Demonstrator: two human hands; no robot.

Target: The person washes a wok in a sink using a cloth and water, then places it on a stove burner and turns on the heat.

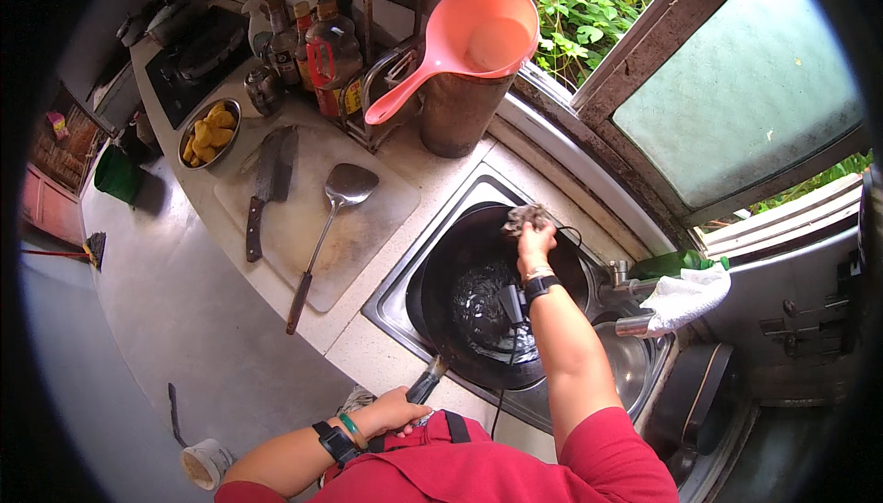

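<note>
A dark wok (448, 282) with some water in its bottom rests over the left bowl of a stainless steel sink (393, 310). My left hand (397, 412) grips the wok's handle (423, 386) near the counter's front edge. A crumpled grey-brown scrubbing wad (526, 219) is held in my right hand (537, 244) at the wok's far inner wall. My right forearm passes over the wok and hides part of it. A small grey device (512, 304) on a black cable hangs by my right wrist.
Left of the sink, a cleaver (276, 172) and a metal spatula (350, 184) lie on a cutting board (372, 227). Beyond stand a bowl of yellow pieces (208, 136), bottles and a pink ladle (483, 27) on a dark cylinder (459, 117). A white cloth (690, 296) hangs over the faucet (633, 326).
</note>
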